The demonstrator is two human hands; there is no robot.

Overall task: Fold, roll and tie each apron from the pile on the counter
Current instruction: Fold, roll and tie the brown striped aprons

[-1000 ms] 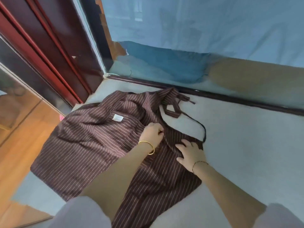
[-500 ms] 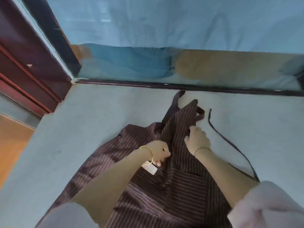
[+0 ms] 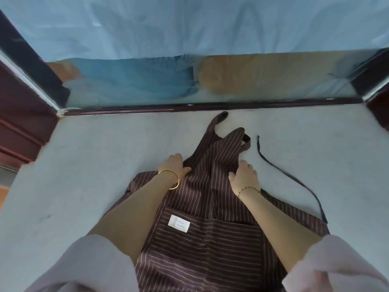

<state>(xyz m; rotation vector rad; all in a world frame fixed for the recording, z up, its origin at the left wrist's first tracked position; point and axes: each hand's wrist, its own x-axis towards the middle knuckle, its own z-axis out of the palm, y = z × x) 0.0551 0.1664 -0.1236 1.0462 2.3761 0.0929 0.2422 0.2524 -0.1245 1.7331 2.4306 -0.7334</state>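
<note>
Your apron is cut off below (label unreadable). It runs away from you, bib far; your left hand and right hand grip its edges.

Soft even daylight, cool bluish cast, faint shadows, wide-angle bending at edges, slight overall blur

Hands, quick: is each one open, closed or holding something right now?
Left hand: grips the apron at its left edge.
Right hand: grips the apron at its right edge.
</note>
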